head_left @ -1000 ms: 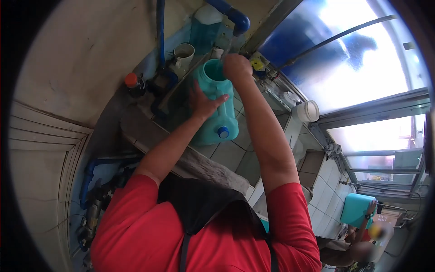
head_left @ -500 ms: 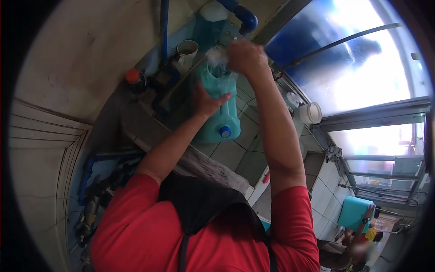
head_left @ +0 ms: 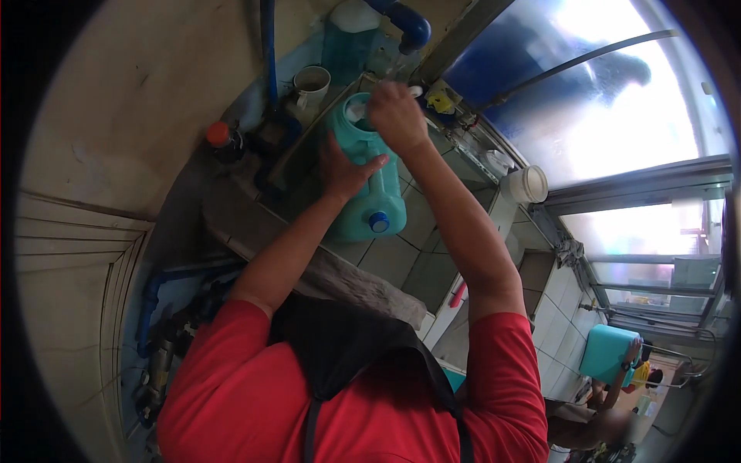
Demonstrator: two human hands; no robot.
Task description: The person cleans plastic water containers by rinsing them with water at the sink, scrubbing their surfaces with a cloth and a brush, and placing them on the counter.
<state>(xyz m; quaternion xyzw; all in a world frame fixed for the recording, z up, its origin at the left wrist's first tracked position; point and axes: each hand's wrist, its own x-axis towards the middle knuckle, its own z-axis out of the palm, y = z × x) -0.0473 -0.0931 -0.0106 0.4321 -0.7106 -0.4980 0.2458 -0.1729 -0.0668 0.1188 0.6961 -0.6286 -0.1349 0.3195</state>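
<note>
A teal plastic jug (head_left: 363,202) with a wide cut opening and a blue cap (head_left: 378,222) leans over the tiled basin. My left hand (head_left: 349,168) grips the jug around its middle, thumb on the handle side. Right beside the opening is my right hand (head_left: 397,119), fingers curled in and slightly blurred; what they hold, if anything, is hidden. Something whitish (head_left: 356,112) shows inside the jug's mouth. Above my right hand, a blue pipe spout (head_left: 413,35) points downward.
A mug (head_left: 312,86) and a bottle with an orange cap (head_left: 219,134) stand to the left. Behind is a container of blue liquid (head_left: 349,46). A white tub (head_left: 528,184) sits by the window. At lower right, another person's hand (head_left: 633,351) touches a teal container (head_left: 608,353).
My right hand has moved slightly down and left at the jug's mouth. The clear splash around the opening is gone, and the rim shows. My left hand keeps its hold.
</note>
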